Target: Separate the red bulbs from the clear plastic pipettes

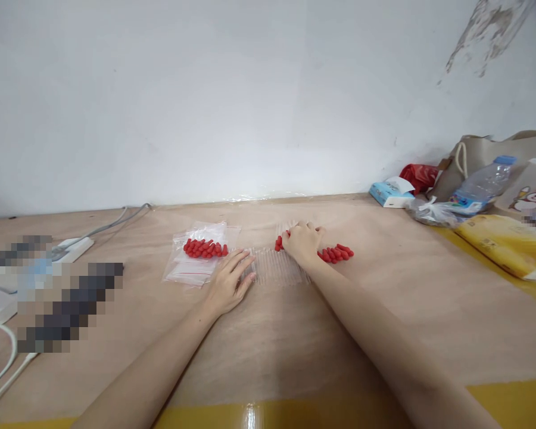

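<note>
Bag of caps (pixel 204 249) left of tray (pixel 274 266), loose caps (pixel 336 252) right.

There were two bare hands on the table, a left hand (pixel 227 285) and a right hand (pixel 302 241). There were two heaps of small red pointed caps, one heap (pixel 204 248) on the clear plastic zip bags (pixel 192 268) and one heap (pixel 336 252) by the right hand, too many to count one by one. There was one clear plastic water bottle with a blue lid (pixel 482 186), one blue tissue pack (pixel 389 193) and one white power strip (pixel 74 248).
</note>
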Motion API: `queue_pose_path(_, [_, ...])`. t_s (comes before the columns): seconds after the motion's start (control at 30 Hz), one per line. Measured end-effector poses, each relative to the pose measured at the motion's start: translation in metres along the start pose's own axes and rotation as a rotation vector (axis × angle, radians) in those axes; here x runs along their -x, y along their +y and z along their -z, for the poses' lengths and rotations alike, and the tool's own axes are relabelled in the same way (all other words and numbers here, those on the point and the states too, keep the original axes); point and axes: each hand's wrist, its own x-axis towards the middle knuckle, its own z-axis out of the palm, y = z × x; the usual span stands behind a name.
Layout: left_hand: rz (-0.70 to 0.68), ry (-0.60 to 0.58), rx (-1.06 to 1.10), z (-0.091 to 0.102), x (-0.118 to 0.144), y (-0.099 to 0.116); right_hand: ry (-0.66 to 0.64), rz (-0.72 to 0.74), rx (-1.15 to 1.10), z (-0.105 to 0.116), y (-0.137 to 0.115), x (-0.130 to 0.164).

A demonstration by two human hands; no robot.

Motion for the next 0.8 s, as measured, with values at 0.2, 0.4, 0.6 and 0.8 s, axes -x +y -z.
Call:
queue_pose_path(0.2, [0.002, -0.005, 0.003, -0.001, 0.001, 0.001, 0.039, -0.09, -0.047, 0.004, 0.002, -0.002])
queue_pose_path(0.4, [0.002, 0.015, 0.006, 0.001, 0.0, 0.004, 0.119, 0.069, -0.306, 0.022, 0.035, 0.019])
queue_pose_path(0.6, [-0.073, 0.026, -0.05, -0.001, -0.008, 0.016, 0.127, 0.592, -0.353, 0.032, 0.069, 0.075])
queue_pose_path(0.8, [-0.195, -0.026, 0.017, -0.015, -0.012, 0.033, 0.187, 0.685, -0.417, 0.021, 0.069, 0.089])
